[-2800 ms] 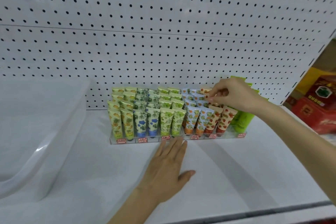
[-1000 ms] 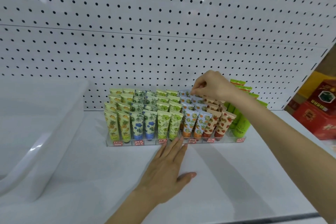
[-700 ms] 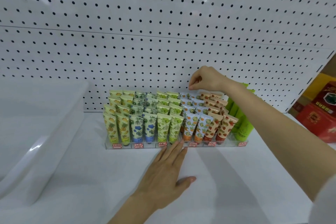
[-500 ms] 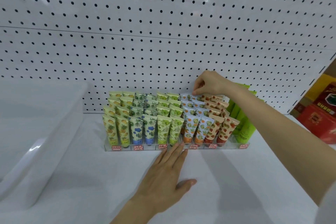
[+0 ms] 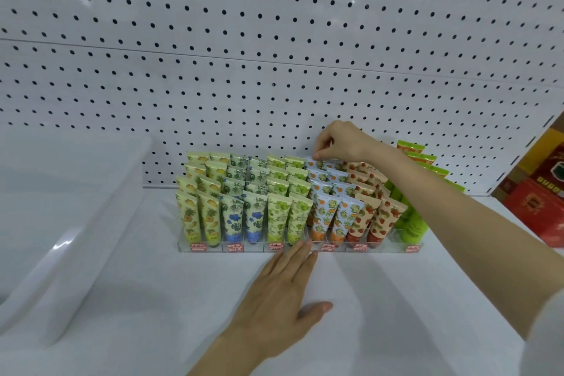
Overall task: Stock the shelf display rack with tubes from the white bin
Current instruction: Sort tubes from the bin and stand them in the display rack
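Seating a back-row tube with the right hand, just right of centre in the frame.

Pinching the crimped top of the orange-print tube between curled fingertips, directly above it, against the pegboard. Standing near upright, cap end down, long axis running from the hand down into the rearmost slot of the display rack; probably calls for a straight push down along that axis, without tipping the neighbouring rows. Lying flat and relaxed on the shelf at lower centre, left hand gripping nothing, fingertips touching the rack's front edge, well apart from the back row and seemingly bracing it. At the left edge, white bin, contents hidden.
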`<act>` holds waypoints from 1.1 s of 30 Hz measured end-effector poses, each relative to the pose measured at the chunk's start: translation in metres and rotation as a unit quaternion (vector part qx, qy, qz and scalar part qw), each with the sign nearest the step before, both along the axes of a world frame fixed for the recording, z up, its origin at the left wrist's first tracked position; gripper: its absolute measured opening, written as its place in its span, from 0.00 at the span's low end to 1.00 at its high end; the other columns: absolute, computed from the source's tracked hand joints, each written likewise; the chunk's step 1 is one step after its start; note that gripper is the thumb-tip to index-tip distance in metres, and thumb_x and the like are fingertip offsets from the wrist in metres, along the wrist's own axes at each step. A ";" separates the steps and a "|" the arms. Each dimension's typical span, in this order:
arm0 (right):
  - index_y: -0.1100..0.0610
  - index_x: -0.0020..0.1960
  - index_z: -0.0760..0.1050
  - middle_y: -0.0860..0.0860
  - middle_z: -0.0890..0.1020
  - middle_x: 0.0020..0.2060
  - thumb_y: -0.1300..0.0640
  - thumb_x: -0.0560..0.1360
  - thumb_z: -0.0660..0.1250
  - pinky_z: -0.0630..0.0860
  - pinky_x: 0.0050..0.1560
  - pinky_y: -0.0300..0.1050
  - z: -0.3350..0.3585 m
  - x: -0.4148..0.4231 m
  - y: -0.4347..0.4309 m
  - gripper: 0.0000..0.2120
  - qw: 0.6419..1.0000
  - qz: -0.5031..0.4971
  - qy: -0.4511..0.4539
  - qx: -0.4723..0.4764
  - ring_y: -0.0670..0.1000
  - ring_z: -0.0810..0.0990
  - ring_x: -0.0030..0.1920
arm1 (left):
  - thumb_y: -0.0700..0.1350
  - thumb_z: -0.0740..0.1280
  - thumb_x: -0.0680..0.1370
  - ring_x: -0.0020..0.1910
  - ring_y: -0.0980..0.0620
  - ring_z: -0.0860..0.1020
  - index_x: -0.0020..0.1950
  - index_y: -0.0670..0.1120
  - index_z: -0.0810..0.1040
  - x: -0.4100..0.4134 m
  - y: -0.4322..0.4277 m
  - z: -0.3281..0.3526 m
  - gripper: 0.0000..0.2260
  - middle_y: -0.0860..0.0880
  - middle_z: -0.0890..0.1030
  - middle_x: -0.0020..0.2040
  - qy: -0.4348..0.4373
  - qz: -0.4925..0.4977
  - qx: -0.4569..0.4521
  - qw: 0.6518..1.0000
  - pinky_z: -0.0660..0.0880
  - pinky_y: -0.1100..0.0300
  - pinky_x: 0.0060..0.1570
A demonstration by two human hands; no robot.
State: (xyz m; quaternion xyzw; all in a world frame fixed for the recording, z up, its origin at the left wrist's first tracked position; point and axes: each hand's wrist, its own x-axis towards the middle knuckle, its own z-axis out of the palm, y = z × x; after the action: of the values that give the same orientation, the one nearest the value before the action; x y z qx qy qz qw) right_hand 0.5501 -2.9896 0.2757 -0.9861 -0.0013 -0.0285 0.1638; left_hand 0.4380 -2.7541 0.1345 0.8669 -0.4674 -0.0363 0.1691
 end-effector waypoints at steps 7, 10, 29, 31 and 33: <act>0.61 0.41 0.83 0.53 0.84 0.38 0.57 0.72 0.72 0.78 0.47 0.48 0.000 0.006 0.004 0.07 1.000 -0.009 -0.003 -0.024 0.52 0.82 0.41 | 0.69 0.42 0.75 0.73 0.63 0.32 0.78 0.51 0.40 -0.001 0.000 -0.001 0.37 0.58 0.36 0.77 0.002 0.000 0.008 1.000 0.35 0.61 0.73; 0.61 0.39 0.83 0.51 0.83 0.35 0.56 0.71 0.73 0.79 0.47 0.49 0.001 0.008 0.006 0.07 1.000 -0.015 0.004 -0.026 0.51 0.81 0.39 | 0.69 0.44 0.76 0.73 0.63 0.31 0.78 0.51 0.41 -0.002 0.000 -0.001 0.36 0.58 0.36 0.77 0.004 0.000 0.001 1.000 0.33 0.63 0.72; 0.62 0.37 0.82 0.48 0.80 0.29 0.60 0.71 0.72 0.69 0.32 0.33 0.005 -0.009 0.009 0.06 0.999 -0.040 0.027 0.006 0.42 0.75 0.29 | 0.70 0.38 0.70 0.73 0.62 0.32 0.78 0.50 0.41 -0.001 -0.001 0.002 0.41 0.57 0.35 0.76 0.007 0.002 0.007 1.000 0.32 0.63 0.71; 0.61 0.39 0.83 0.47 0.80 0.30 0.59 0.71 0.72 0.69 0.32 0.33 0.004 -0.010 0.009 0.05 0.999 -0.035 0.025 0.014 0.42 0.76 0.31 | 0.70 0.38 0.70 0.73 0.62 0.31 0.78 0.50 0.41 -0.001 0.000 0.003 0.41 0.58 0.34 0.76 0.007 0.001 0.005 1.000 0.32 0.63 0.71; 0.60 0.39 0.82 0.46 0.79 0.30 0.59 0.71 0.72 0.69 0.33 0.32 0.004 -0.012 0.010 0.05 0.999 -0.028 0.026 0.021 0.42 0.75 0.31 | 0.70 0.38 0.70 0.73 0.62 0.31 0.78 0.51 0.41 -0.001 0.000 0.002 0.41 0.58 0.34 0.76 0.008 0.002 0.004 1.000 0.32 0.63 0.71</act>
State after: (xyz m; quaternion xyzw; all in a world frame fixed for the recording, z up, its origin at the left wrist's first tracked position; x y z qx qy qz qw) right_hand 0.5380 -2.9795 0.2799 -0.9825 0.0315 -0.0074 0.1833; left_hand 0.4368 -2.7545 0.1369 0.8682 -0.4641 -0.0452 0.1693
